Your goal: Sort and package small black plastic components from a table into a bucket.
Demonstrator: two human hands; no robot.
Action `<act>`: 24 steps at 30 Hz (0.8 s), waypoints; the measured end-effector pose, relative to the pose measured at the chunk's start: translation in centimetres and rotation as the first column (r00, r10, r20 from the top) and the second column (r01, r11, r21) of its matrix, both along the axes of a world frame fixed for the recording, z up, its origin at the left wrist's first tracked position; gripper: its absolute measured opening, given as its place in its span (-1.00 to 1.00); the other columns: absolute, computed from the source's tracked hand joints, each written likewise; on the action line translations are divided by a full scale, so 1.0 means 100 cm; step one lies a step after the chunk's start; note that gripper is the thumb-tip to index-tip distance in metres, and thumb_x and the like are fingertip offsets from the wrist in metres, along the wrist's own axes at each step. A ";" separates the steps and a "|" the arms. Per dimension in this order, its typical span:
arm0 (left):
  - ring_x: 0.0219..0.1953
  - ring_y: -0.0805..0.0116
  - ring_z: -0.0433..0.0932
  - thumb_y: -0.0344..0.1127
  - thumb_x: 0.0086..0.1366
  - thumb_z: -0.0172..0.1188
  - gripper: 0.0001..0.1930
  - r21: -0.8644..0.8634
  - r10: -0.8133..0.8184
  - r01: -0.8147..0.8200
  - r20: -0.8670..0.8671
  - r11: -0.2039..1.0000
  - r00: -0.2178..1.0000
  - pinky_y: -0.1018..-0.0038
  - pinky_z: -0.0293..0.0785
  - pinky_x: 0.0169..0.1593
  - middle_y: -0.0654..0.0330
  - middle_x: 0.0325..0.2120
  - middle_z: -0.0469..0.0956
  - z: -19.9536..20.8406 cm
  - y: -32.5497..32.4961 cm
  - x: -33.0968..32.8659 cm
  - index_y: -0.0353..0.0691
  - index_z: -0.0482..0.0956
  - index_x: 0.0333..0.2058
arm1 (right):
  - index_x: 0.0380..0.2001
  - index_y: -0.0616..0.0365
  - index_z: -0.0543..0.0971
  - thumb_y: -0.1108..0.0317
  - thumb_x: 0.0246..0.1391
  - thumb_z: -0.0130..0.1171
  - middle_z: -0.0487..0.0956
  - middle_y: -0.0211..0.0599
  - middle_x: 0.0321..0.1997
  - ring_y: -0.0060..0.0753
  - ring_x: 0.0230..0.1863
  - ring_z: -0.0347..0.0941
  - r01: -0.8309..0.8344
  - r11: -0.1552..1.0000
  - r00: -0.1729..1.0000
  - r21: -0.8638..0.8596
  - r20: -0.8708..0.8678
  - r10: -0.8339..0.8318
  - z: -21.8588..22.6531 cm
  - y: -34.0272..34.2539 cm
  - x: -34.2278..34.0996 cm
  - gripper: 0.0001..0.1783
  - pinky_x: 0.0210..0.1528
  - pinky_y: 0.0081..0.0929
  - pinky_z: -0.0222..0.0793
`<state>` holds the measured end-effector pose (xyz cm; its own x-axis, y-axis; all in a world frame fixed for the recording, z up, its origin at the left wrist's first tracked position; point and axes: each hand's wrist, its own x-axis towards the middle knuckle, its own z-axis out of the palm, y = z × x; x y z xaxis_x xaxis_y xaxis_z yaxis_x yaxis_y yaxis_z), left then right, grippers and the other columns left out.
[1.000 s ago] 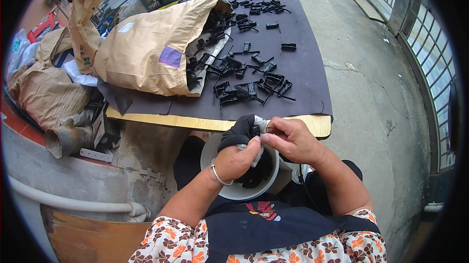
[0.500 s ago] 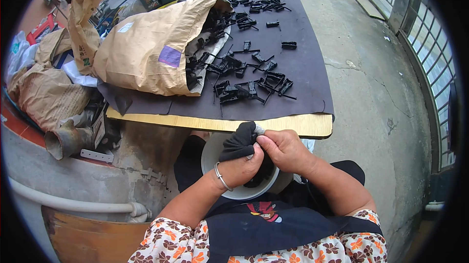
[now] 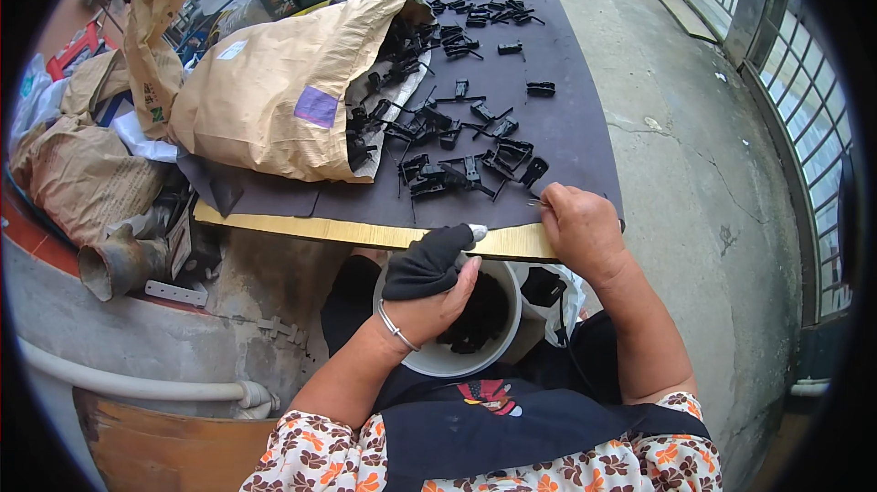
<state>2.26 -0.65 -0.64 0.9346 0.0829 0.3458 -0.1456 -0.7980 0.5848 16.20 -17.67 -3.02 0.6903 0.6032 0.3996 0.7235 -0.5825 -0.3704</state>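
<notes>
My left hand [image 3: 427,286] is over the bucket, a black cloth cover [image 3: 425,264] on its fingers and whitish wrap at one fingertip. Its bare thumb stands apart from the fingers, and no object shows between them. At the table's front edge, my right hand [image 3: 585,225] is closed in a pinch at the near end of a small black plastic part [image 3: 534,171]. The fingers partly hide what they grip. Several more black parts with thin arms [image 3: 438,177] lie just left of it. Below my hands, a white bucket [image 3: 513,314] holds dark pieces.
A large brown paper sack [image 3: 265,108] lies on the dark-covered table [image 3: 566,126], its mouth spilling black parts. Beside the bucket is a white plastic bag [image 3: 571,305] with something black. Crumpled sacks [image 3: 78,172] and a rusty pipe piece [image 3: 111,264] sit at left; a barred gate [image 3: 804,117] stands right.
My right hand has left the left hand's fingertip and moved forward and right to the table edge. The black part there has turned. My left hand has shifted slightly left, its thumb parting from the fingers.
</notes>
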 end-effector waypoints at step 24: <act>-0.19 0.02 0.47 -0.24 0.21 -0.03 -0.66 0.099 -0.093 0.098 -0.054 0.990 0.994 0.32 0.34 -0.07 -0.08 -0.12 0.43 -0.001 -0.006 0.031 -0.36 0.43 -0.13 | -0.50 0.15 0.37 0.44 -0.16 0.07 0.42 -0.33 -0.63 -0.30 -0.58 0.43 -0.549 0.825 0.822 0.131 0.261 0.506 0.006 0.004 -0.027 -0.89 -0.55 -0.42 0.36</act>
